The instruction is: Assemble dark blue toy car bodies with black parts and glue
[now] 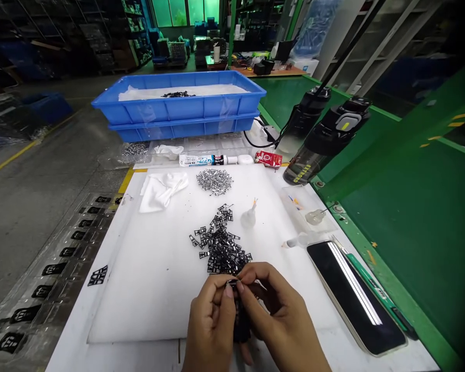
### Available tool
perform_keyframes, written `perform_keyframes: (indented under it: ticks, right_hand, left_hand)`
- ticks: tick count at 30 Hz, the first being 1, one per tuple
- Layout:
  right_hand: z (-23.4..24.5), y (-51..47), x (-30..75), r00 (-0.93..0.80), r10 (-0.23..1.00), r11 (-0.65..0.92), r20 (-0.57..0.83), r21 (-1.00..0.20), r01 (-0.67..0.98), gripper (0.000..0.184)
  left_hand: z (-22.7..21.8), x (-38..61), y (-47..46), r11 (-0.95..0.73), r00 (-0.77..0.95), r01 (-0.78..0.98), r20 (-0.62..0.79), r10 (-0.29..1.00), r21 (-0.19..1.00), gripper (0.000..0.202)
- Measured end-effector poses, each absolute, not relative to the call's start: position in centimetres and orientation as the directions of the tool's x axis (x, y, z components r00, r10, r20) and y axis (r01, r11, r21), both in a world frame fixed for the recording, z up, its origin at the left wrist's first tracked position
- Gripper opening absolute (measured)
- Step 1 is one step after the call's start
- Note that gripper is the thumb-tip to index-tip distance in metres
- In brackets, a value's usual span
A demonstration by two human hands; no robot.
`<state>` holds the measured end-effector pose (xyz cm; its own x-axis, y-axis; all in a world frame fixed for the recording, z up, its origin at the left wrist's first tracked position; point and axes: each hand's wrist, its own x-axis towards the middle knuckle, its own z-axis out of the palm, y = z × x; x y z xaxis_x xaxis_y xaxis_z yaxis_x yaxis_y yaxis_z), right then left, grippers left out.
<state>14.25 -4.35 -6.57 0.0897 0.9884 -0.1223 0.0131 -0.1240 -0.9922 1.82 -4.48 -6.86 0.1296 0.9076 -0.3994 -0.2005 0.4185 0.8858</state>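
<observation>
A dark part (241, 323) is held between the two hands at the near edge of the white foam mat (139, 279), a little right of the scene's middle; the fingers cover most of it, so its full shape cannot be told. Its long side runs from near to far.

The left hand (211, 320) comes in from the near side, its back turned to the left, with the thumb stretched away along the part and the forefinger bent over toward the far end; thumb and forefinger grip that end from the left. The right hand (279, 310) reaches in from the near right, knuckles raised and wrist slanting inward. Its forefinger arches to meet the thumb in a close pinch at the same far end, the tips almost against those of the left hand. The other fingers of both hands are curled in and partly hidden. One more fingertip shows below the part's near end; which hand it belongs to cannot be told.

Just beyond the fingertips lies a heap of small black pieces (225, 248), and farther off a pile of silvery pins (214, 181). A small squeeze bottle (248, 218) stands to the right of the heap. Well to the left, a flat black piece (97, 276) lies by the mat's edge; a phone (356, 299) rests on the right.
</observation>
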Motion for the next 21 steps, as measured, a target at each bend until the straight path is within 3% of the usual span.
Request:
perform_keyframes:
  ticks: [4, 10, 14, 18, 21]
  right_hand:
    - [-5.6, -4.5, 13.8, -0.005, 0.911, -0.403, -0.413, -0.885, -0.235, 0.032]
    - [-5.0, -4.1, 14.1, 0.051, 0.9, -0.417, -0.434, -0.888, -0.193, 0.033]
    - [-5.5, -3.9, 14.4, 0.108, 0.952, -0.285, -0.286, -0.958, -0.024, 0.025]
    - [-5.5, -4.4, 15.2, 0.072, 0.997, -0.042, -0.023, -0.962, 0.269, 0.013]
    - [-5.2, -4.6, 16.1, 0.317, 0.919, 0.033, 0.232, -0.85, 0.526, 0.012]
  left_hand:
    - [-6.7, 2.2, -4.8, 0.383, 0.012, -0.092, -0.383, 0.924, 0.919, 0.048]
    - [-6.7, 2.4, -4.2, 0.405, 0.089, -0.132, -0.396, 0.914, 0.905, 0.043]
    - [-6.6, 2.1, -3.6, 0.447, 0.164, -0.212, -0.42, 0.893, 0.869, 0.038]
    - [-6.3, 1.7, -3.2, 0.48, 0.193, -0.235, -0.444, 0.875, 0.845, 0.034]
    - [-6.2, 1.4, -3.1, 0.518, 0.216, -0.249, -0.475, 0.853, 0.818, 0.033]
